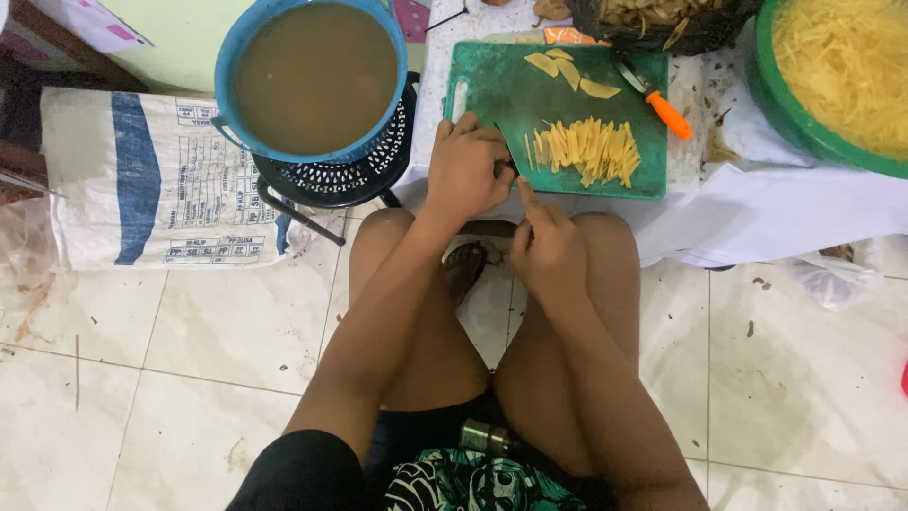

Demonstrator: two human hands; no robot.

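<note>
My left hand (463, 170) rests with curled fingers on the near left corner of a green cutting board (492, 90). Whether it grips anything is hidden by the fingers. My right hand (547, 251) sits just below it over my knee. Its forefinger stretches up to the board's front edge beside the left hand, the other fingers are folded, and nothing shows in it. On the board lie a pile of thin yellow strips (586, 149), three yellow slices (567, 71) and an orange-handled knife (654, 99).
A blue bowl of brown liquid (317, 76) sits on a black stool (340, 180) at the left. At the right stands a green basin of yellow shreds (842, 66), and a dark basket of peels (662, 21) is behind the board. A white sack (142, 180) lies on the tiled floor.
</note>
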